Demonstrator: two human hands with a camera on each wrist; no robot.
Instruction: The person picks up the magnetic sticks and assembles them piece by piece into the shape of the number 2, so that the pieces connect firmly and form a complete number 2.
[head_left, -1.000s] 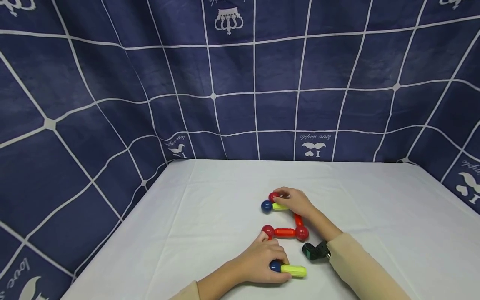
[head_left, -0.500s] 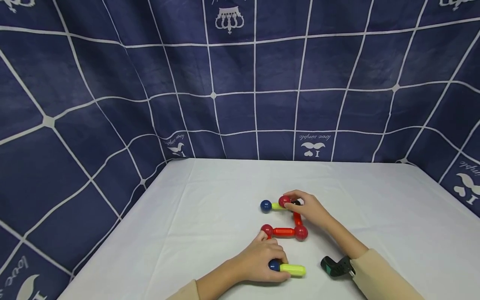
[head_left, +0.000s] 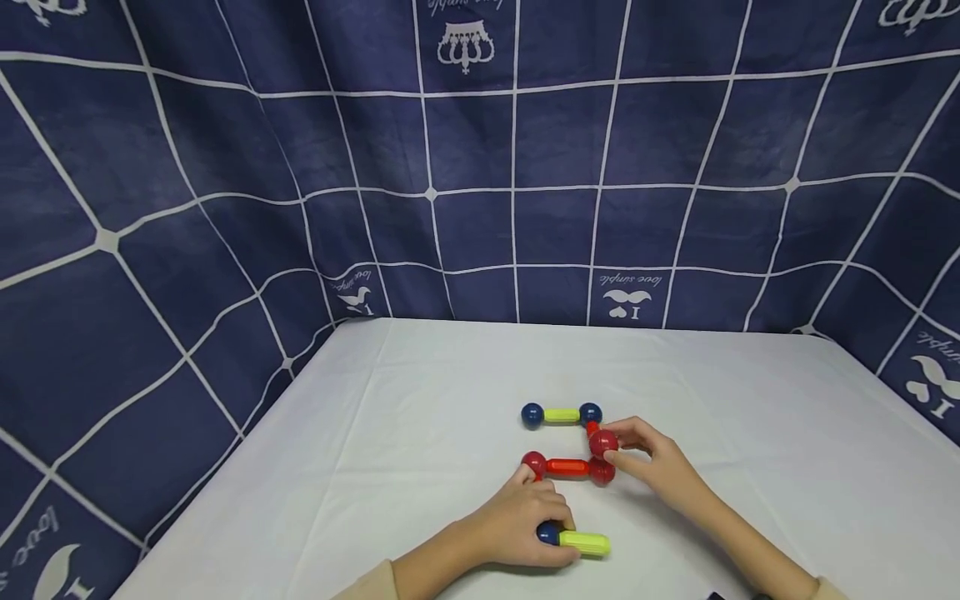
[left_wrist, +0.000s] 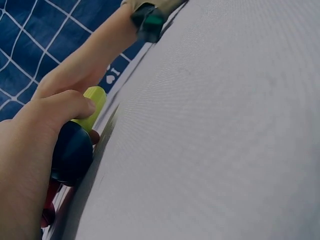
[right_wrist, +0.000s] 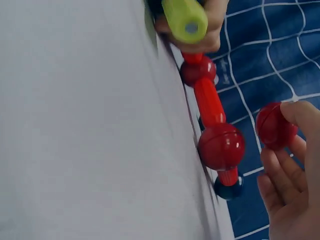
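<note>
Magnetic building rods and balls form a joined, bent chain on the table. At its far end, a yellow-green rod [head_left: 561, 415] links two blue balls [head_left: 532, 415]. Red rods [head_left: 567, 467] and red balls [head_left: 534, 464] make up the middle. My left hand [head_left: 517, 518] pinches the near yellow-green rod [head_left: 585, 543] beside its blue ball [left_wrist: 72, 152], and another finger reaches the red ball; the hand hides the rod between. My right hand [head_left: 660, 467] holds a loose red ball [right_wrist: 275, 125] in its fingertips, apart from the chain's corner ball [right_wrist: 221, 146] in the right wrist view.
A white cloth covers the table [head_left: 420, 400]. Dark blue curtains [head_left: 465, 167] with white grid lines hang behind it and at both sides. A dark strapped device [left_wrist: 150, 22] sits at the right wrist, by the beige sleeve.
My right hand has carried the red ball from beside the far yellow-green rod toward the near right, over the chain's right side, uncovering the far right blue ball. My left hand has stayed put.
</note>
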